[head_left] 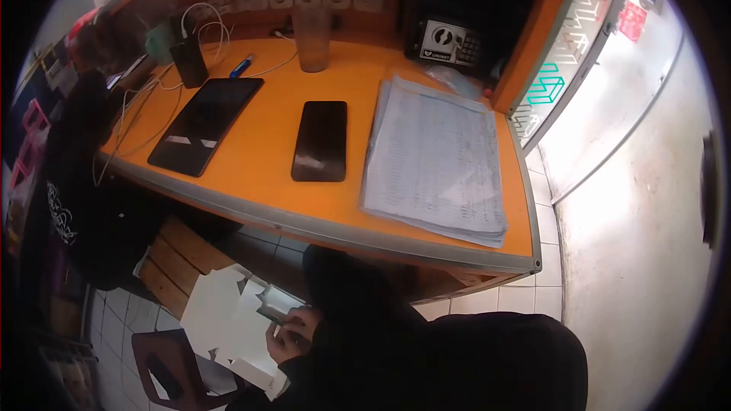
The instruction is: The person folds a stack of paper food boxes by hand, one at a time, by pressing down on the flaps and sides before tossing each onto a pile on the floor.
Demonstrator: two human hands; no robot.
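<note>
Low in the head view, a white cardboard box [215, 306], opened out flat with folded flaps, lies on a wooden-slatted seat. Both of my hands are close together at its right edge. My right hand [305, 320], the upper one, has its fingers curled around a small thin item [272, 312] with a dark greenish edge, too small to name. Just below it, my left hand [285, 345] is closed too, its fingers bent near the same item. What the left fingers hold is hidden. Dark sleeves cover both arms.
The orange desk [259, 183] carries a tablet [205, 125], a phone [320, 141], a paper stack [434, 160], a plastic cup [311, 42], a blue marker [242, 65] and cables. A black safe [449, 42] stands behind. A brown stool [171, 369] and a dark-clothed person [84, 213] are at left.
</note>
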